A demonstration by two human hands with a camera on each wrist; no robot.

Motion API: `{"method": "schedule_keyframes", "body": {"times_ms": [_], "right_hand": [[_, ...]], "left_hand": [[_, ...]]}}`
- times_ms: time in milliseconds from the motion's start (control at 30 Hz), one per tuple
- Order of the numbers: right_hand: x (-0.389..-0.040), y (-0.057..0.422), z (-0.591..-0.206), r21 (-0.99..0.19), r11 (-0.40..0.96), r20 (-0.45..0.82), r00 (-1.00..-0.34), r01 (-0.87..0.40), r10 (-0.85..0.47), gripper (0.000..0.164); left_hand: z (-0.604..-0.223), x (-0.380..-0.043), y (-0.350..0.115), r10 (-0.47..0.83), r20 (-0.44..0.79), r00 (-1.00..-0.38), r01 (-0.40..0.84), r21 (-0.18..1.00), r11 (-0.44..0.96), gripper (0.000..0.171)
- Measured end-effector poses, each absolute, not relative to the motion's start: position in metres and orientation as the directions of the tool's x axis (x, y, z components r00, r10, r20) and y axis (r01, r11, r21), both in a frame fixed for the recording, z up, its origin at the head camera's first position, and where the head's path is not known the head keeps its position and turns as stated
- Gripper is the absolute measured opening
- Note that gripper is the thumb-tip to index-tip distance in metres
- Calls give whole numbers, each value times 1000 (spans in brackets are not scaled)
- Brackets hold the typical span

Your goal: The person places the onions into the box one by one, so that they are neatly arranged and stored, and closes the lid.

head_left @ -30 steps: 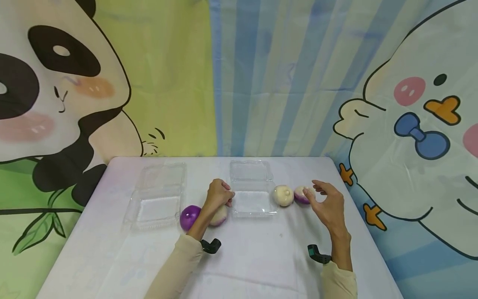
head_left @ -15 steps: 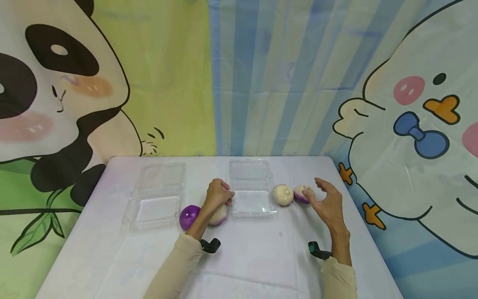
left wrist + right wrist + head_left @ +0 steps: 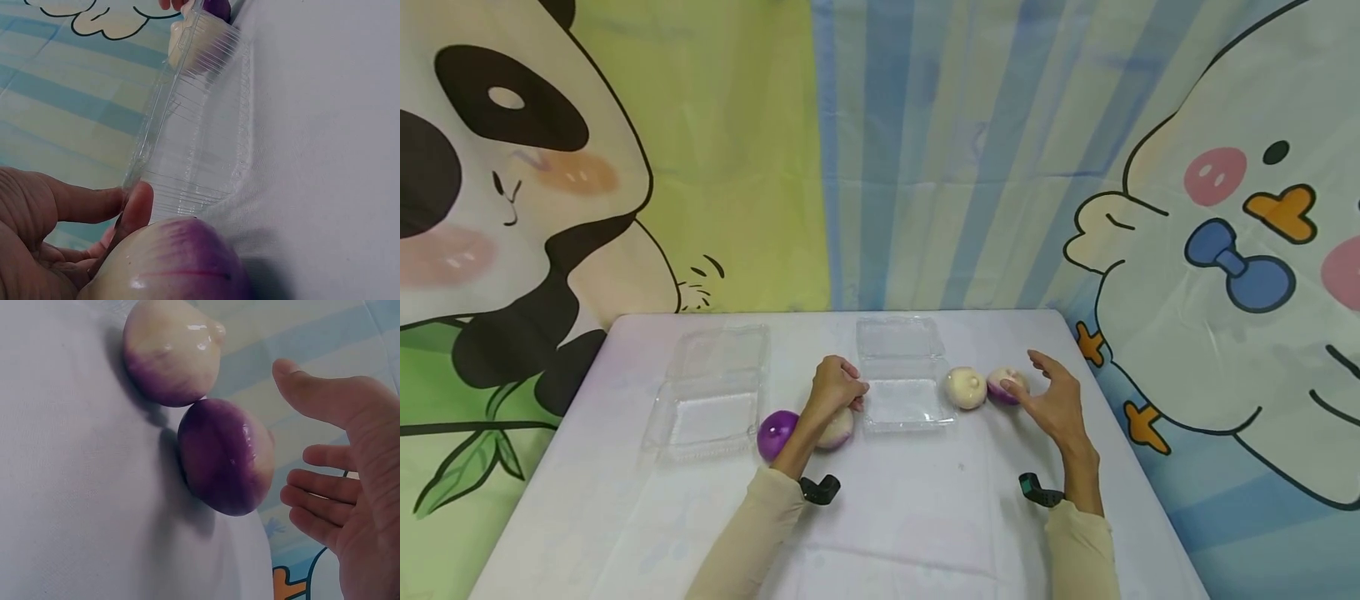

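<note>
My left hand [image 3: 835,387] pinches the near-left rim of a clear plastic clamshell box [image 3: 902,403], whose lid lies folded back behind it. Beneath that wrist sit a cream-and-purple turnip [image 3: 837,432], partly hidden, and a glossy purple turnip [image 3: 777,435]. My right hand [image 3: 1057,405] hovers beside a purple-and-cream turnip [image 3: 1002,386], thumb and fingers spread; the right wrist view shows a gap between the hand and that turnip [image 3: 226,456]. Another cream turnip [image 3: 966,388] stands between it and the box's right side.
A second, larger clear clamshell box [image 3: 715,417] lies with its lid back on the left of the white-covered table [image 3: 910,517]. Behind the table hangs a cartoon-printed curtain [image 3: 910,167].
The head view has shifted slightly. My right hand has drawn a little to the right of the turnip beside it; my left hand keeps its place on the box rim.
</note>
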State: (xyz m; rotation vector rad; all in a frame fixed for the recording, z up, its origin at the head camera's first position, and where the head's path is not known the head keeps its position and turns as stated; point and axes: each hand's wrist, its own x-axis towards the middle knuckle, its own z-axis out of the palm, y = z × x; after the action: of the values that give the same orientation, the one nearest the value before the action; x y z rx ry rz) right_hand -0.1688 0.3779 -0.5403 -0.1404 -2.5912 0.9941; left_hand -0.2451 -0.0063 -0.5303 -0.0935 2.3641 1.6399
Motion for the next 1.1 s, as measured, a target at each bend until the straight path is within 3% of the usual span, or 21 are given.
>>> {"method": "schedule_keyframes", "body": {"times_ms": [767,1100], "right_hand": [[-173,384,-554,-701,699,21,-976,140,217,99],[-172,387,-560,-715,687,9,-981,130,194,97]], "left_hand": [[-528,-247,-7,111,-259,-959,-205,911,358,23],[-528,-247,-7,116,-269,-956,-210,905,370,24]]}}
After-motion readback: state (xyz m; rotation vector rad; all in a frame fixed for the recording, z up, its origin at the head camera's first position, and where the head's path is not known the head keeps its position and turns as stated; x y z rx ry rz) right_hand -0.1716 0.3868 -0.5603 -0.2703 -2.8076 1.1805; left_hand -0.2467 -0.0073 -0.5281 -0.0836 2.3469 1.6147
